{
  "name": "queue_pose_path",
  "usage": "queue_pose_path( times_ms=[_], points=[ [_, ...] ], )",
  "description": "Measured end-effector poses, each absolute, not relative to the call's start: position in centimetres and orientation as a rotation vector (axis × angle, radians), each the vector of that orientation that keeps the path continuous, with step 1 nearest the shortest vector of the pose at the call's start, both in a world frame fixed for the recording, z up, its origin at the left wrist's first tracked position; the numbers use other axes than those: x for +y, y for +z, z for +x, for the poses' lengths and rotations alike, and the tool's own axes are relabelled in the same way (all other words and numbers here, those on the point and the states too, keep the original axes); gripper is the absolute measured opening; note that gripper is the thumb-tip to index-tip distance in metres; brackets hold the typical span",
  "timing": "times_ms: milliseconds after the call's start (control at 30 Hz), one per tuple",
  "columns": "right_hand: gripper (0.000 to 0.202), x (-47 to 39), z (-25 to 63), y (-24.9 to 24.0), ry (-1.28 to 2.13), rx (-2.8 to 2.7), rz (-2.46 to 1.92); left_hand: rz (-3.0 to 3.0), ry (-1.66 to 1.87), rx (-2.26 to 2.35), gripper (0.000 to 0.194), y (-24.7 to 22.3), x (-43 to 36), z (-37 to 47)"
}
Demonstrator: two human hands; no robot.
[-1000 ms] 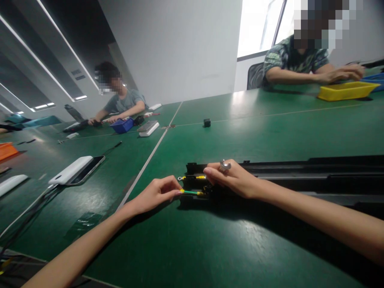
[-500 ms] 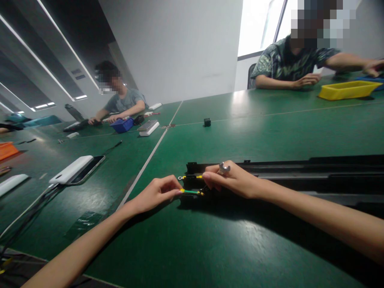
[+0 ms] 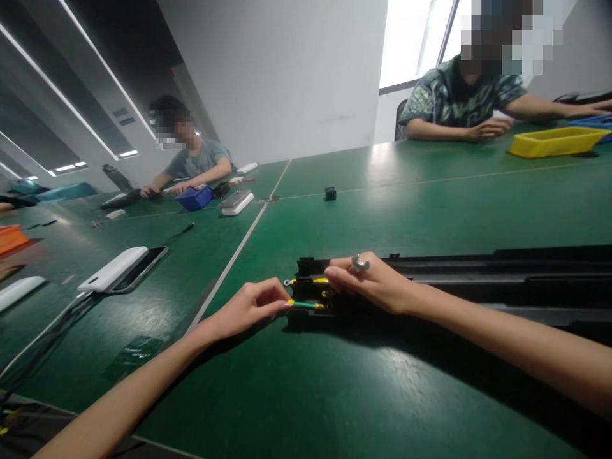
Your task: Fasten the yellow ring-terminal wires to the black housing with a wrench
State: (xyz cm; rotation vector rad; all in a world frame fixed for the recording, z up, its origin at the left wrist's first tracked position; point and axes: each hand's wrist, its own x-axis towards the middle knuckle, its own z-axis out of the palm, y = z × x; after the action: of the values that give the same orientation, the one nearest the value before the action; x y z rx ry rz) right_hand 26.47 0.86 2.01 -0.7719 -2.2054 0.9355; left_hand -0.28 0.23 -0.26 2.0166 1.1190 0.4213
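Observation:
My left hand pinches the near end of a short green-and-yellow wire between thumb and fingertips. The wire's other end meets the left end of a long black profile. My right hand is closed around a wrench; its silver open jaw sticks up above the thumb, and the rest is hidden in the hand. The fingertips hang over the profile's end, close to the wire. A second yellow-sleeved wire with a ring terminal pokes out behind the green one.
On the green table, a small black cube stands farther back. A white power bank and a phone with cables lie at left. Two people sit across, near a blue bin and a yellow bin.
My right hand has shifted slightly, and the wrench jaw has turned a little to the right. My left hand keeps its pinch on the wire. The person at right has moved an arm.

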Motion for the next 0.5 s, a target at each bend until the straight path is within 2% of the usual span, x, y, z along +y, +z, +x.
queue_pose_path(
  times_ms=[500],
  points=[
    [0.046, 0.85, 26.48, 1.96, 0.984, -2.185, -0.786, 2.000, 0.417, 1.123, 0.018, -0.17, 0.10, -0.20]
  ],
)
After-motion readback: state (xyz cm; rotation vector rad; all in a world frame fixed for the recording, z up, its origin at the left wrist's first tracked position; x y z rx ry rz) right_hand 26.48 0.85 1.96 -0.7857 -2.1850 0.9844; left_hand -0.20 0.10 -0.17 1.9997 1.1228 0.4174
